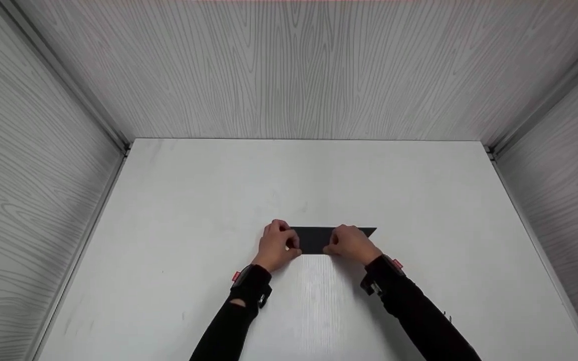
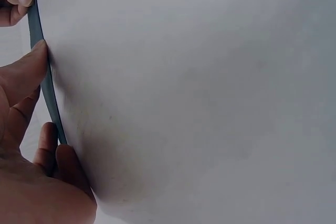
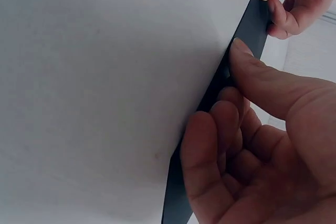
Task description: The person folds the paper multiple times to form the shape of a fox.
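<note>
A flat strip of black paper [image 1: 313, 240] lies across the white table, its right end slanting to a sharp point at the far corner. My left hand [image 1: 275, 249] grips its left end, thumb at the near edge and fingers curled toward the far side. On the right part, my right hand [image 1: 353, 244] holds the strip with its thumb near the front edge and its fingers bent. The left wrist view shows the left thumb [image 2: 32, 69] against the thin edge of the paper. In the right wrist view, curled right fingers [image 3: 202, 145] rest along the strip.
The white tabletop [image 1: 208, 185] spreads around both hands. Grey wood-grain panels enclose it at the back [image 1: 294, 70], left [image 1: 28, 175] and right [image 1: 565, 150]. Black bands with red tabs circle both wrists, over dark sleeves.
</note>
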Demonstrator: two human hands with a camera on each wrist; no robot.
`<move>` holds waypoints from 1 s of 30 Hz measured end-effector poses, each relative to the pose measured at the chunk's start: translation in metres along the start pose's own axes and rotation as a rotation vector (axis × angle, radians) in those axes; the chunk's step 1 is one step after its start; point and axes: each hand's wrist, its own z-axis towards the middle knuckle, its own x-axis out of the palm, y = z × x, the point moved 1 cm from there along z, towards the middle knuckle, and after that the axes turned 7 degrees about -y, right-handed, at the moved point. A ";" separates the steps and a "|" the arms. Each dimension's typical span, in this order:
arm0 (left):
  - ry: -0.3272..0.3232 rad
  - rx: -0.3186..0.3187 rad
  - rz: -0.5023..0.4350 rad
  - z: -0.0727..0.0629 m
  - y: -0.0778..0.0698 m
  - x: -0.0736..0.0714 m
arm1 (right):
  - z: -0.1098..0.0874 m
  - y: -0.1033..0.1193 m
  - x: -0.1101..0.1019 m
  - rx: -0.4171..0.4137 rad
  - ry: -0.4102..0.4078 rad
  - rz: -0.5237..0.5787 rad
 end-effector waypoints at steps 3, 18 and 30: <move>0.025 0.004 -0.015 0.001 0.002 -0.002 | 0.000 0.000 -0.001 -0.002 0.014 0.001; 0.079 0.039 -0.102 0.002 0.006 -0.007 | 0.000 -0.001 0.000 0.013 0.017 -0.027; -0.082 -0.039 0.059 -0.006 -0.002 0.017 | -0.005 0.001 0.002 0.026 -0.035 -0.021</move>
